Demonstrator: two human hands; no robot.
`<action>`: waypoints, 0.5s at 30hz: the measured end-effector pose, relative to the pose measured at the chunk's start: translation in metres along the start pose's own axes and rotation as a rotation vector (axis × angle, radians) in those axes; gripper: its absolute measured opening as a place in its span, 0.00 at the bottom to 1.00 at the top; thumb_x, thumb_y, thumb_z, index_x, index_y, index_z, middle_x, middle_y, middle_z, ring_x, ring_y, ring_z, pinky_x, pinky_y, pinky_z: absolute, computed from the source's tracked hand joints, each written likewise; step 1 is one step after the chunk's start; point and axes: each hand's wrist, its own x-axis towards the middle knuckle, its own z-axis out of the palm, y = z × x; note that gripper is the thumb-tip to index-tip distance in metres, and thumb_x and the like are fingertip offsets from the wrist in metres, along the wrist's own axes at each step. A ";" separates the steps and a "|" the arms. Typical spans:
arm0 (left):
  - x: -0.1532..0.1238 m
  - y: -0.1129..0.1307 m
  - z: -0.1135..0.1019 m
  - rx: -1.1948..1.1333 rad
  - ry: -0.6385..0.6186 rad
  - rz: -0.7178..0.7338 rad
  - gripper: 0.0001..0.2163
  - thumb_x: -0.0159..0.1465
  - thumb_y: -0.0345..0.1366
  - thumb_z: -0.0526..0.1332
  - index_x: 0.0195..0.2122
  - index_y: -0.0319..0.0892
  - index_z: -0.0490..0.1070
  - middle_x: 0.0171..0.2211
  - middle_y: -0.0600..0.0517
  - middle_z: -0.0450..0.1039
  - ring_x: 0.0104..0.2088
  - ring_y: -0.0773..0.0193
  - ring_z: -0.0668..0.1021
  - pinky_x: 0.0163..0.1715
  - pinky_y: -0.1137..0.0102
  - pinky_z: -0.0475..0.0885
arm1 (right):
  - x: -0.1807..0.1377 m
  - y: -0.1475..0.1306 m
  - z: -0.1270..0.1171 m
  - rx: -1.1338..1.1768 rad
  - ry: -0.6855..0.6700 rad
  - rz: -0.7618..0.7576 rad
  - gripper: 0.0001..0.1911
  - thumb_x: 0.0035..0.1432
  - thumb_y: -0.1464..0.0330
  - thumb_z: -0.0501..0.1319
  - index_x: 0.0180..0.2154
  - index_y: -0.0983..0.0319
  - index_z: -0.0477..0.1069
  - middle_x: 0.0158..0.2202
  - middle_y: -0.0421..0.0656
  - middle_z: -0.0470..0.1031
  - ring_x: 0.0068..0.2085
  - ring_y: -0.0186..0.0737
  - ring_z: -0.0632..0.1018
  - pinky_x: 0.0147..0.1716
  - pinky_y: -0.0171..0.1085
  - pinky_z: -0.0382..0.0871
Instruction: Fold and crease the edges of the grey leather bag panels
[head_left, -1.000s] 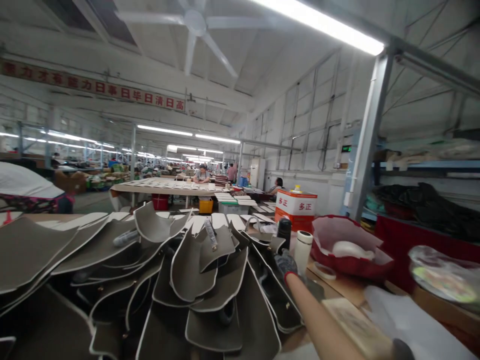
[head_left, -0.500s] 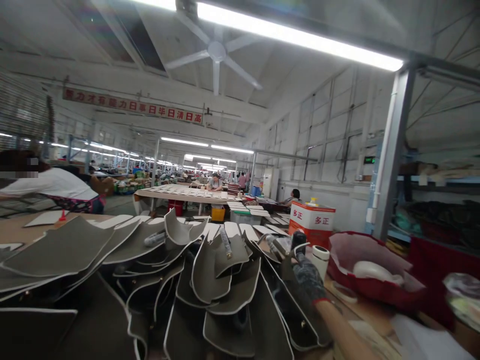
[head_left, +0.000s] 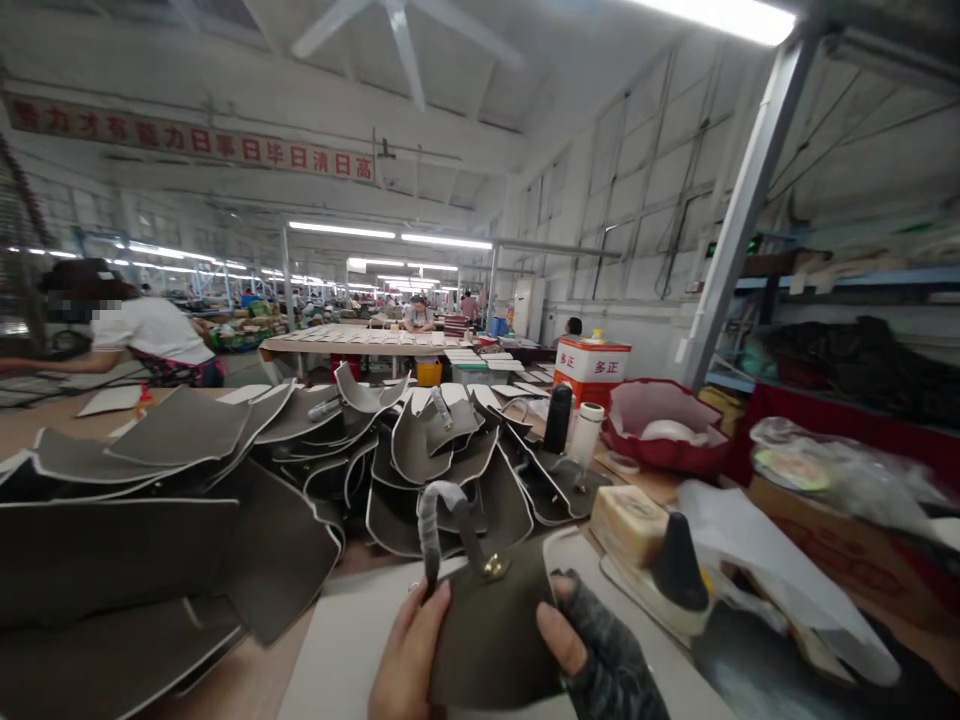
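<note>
Both my hands hold one grey-brown bag piece [head_left: 491,625] with a wrapped handle [head_left: 433,520] and a brass stud, low in the middle of the view. My bare left hand [head_left: 409,655] grips its left edge. My right hand [head_left: 600,665], in a dark patterned glove, pinches its right edge with the thumb on top. The piece hovers over a pale sheet [head_left: 352,640] on the table. A heap of like bag pieces [head_left: 420,450] lies just beyond.
Flat grey panels [head_left: 150,520] pile up at left. To the right are a yellow block [head_left: 628,520], a black cone-topped bottle [head_left: 679,565], a red bag [head_left: 660,420], a dark flask [head_left: 557,418], a white cup [head_left: 586,433] and an orange-white tin [head_left: 592,370]. A person in white [head_left: 150,335] leans at far left.
My right hand reached into the heap and came back with a bag piece. My left hand has come into view and taken its other edge. The view tilted down.
</note>
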 end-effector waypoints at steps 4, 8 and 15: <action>0.002 0.026 -0.036 -0.265 -0.123 -0.486 0.15 0.60 0.44 0.57 0.44 0.46 0.75 0.43 0.51 0.78 0.46 0.52 0.77 0.48 0.64 0.71 | 0.000 0.007 -0.008 0.085 -0.012 -0.007 0.25 0.55 0.50 0.54 0.45 0.59 0.72 0.41 0.48 0.77 0.43 0.48 0.77 0.46 0.46 0.72; 0.006 0.050 -0.054 -0.626 -0.234 -0.880 0.20 0.51 0.48 0.65 0.39 0.39 0.76 0.40 0.45 0.79 0.48 0.44 0.76 0.48 0.56 0.71 | -0.004 0.029 -0.003 -0.054 0.189 0.098 0.27 0.51 0.51 0.58 0.47 0.62 0.69 0.48 0.52 0.72 0.48 0.49 0.74 0.49 0.47 0.68; -0.015 0.047 -0.053 -1.000 -0.215 -1.291 0.20 0.51 0.38 0.68 0.44 0.37 0.72 0.40 0.41 0.79 0.44 0.47 0.78 0.44 0.55 0.73 | -0.032 0.029 0.010 0.107 -0.236 0.302 0.24 0.55 0.52 0.55 0.42 0.65 0.71 0.44 0.50 0.75 0.46 0.46 0.75 0.49 0.43 0.68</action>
